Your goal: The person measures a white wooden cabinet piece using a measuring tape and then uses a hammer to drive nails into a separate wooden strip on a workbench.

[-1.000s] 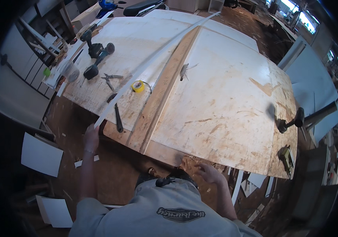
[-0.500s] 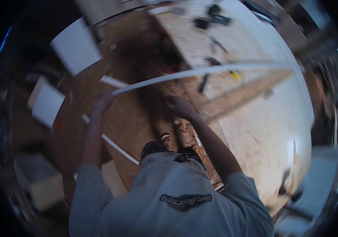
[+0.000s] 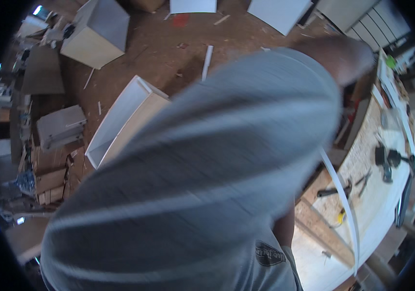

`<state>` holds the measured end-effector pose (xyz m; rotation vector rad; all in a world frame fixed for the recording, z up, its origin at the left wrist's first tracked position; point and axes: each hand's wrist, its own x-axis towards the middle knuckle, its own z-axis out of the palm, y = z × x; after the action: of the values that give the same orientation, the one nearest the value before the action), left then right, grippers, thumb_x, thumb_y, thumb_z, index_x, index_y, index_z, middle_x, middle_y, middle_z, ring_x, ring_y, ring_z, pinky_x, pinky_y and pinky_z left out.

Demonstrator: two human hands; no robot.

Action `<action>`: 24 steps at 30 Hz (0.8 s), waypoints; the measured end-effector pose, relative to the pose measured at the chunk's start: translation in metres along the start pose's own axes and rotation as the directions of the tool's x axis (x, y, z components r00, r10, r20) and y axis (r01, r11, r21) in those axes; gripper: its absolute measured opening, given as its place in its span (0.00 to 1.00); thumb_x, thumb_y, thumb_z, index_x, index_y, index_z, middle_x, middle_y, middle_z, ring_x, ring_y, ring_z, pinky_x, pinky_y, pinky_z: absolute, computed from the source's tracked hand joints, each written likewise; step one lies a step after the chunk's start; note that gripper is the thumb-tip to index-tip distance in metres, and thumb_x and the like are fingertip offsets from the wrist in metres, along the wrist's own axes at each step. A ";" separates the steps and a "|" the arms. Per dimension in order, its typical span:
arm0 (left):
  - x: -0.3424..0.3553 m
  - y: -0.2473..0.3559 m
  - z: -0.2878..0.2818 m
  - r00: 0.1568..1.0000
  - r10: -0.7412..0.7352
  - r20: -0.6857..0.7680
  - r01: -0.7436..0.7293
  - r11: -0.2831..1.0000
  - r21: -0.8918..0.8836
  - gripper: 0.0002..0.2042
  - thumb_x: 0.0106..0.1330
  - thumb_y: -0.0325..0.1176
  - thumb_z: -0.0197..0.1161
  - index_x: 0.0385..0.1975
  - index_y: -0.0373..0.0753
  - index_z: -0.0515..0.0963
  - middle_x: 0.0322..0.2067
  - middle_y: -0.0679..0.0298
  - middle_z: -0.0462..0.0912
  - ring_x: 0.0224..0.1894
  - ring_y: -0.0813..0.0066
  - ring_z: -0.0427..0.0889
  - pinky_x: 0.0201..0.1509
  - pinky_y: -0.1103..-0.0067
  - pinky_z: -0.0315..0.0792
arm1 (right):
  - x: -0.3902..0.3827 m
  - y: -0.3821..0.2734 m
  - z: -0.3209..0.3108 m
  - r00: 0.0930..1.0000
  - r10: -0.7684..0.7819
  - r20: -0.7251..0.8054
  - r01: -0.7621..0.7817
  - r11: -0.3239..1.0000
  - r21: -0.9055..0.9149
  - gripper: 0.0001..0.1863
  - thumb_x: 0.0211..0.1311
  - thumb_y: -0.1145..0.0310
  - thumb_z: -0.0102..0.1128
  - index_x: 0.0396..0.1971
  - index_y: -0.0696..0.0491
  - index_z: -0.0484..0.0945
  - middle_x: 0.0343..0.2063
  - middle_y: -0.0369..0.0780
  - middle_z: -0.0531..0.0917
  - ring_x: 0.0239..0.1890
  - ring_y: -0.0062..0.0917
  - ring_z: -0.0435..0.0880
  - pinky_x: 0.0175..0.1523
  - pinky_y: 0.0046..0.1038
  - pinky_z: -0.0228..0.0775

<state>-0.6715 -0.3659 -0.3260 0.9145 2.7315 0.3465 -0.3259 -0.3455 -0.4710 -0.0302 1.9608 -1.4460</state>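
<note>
My left arm, in a pale grey sleeve (image 3: 207,140), is raised across the middle of the view and hides much of it. Past the sleeve's end a blurred stretch of bare left arm (image 3: 355,60) shows at the upper right, but its hand cannot be made out. Only a piece of my right forearm (image 3: 285,229) appears below the sleeve, with its hand hidden behind it. A long thin white strip (image 3: 341,189) comes out from behind the sleeve and runs, bowed, over the workbench (image 3: 309,254); what holds it is out of sight.
On the bench lie a dark-handled hammer (image 3: 333,191), a yellow tool (image 3: 341,216) and a black power tool (image 3: 387,157). A white open box (image 3: 120,121) stands on the brown floor (image 3: 168,46), with another pale cabinet (image 3: 96,34) behind it. A short white strip (image 3: 207,63) lies there too.
My view has swung to the left, so the bench now lies at the right. My left arm has risen across the view, and both hands have gone out of sight.
</note>
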 end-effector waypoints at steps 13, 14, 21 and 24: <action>0.023 0.033 0.153 0.990 0.049 0.130 -0.020 0.977 -0.213 0.13 0.60 0.42 0.61 0.35 0.41 0.85 0.33 0.53 0.84 0.32 0.56 0.86 0.31 0.63 0.79 | 0.089 -0.066 -0.054 0.879 -0.086 0.470 -0.098 0.930 0.354 0.21 0.67 0.57 0.56 0.54 0.55 0.73 0.44 0.45 0.83 0.43 0.31 0.84 0.48 0.32 0.78; -0.013 0.023 0.158 0.993 0.038 0.109 -0.011 0.971 -0.237 0.12 0.60 0.42 0.60 0.35 0.41 0.85 0.32 0.53 0.84 0.32 0.56 0.86 0.30 0.63 0.79 | 0.101 -0.074 -0.058 0.851 -0.115 0.513 -0.129 0.900 0.416 0.22 0.67 0.56 0.56 0.54 0.55 0.73 0.44 0.45 0.83 0.43 0.31 0.84 0.48 0.33 0.78; -0.090 0.046 0.128 0.216 0.311 -0.925 -0.975 0.011 -0.224 0.13 0.58 0.40 0.63 0.32 0.35 0.80 0.30 0.56 0.81 0.30 0.51 0.82 0.40 0.63 0.77 | 0.315 -0.183 -0.064 0.870 -0.170 0.463 -0.131 0.825 0.549 0.20 0.67 0.57 0.56 0.51 0.55 0.73 0.39 0.44 0.84 0.40 0.32 0.85 0.46 0.33 0.78; -0.140 -0.036 0.072 0.568 0.492 -0.660 -0.793 0.540 -0.282 0.14 0.61 0.40 0.62 0.36 0.34 0.80 0.32 0.56 0.81 0.33 0.52 0.81 0.43 0.64 0.76 | 0.398 -0.229 -0.027 0.979 -0.074 0.191 0.018 0.960 0.278 0.15 0.68 0.63 0.52 0.48 0.55 0.73 0.40 0.44 0.84 0.38 0.29 0.84 0.44 0.30 0.77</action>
<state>-0.5617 -0.4697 -0.3833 1.8639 2.2160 1.6674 -0.7270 -0.5701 -0.4747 -0.0931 1.5944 -1.6672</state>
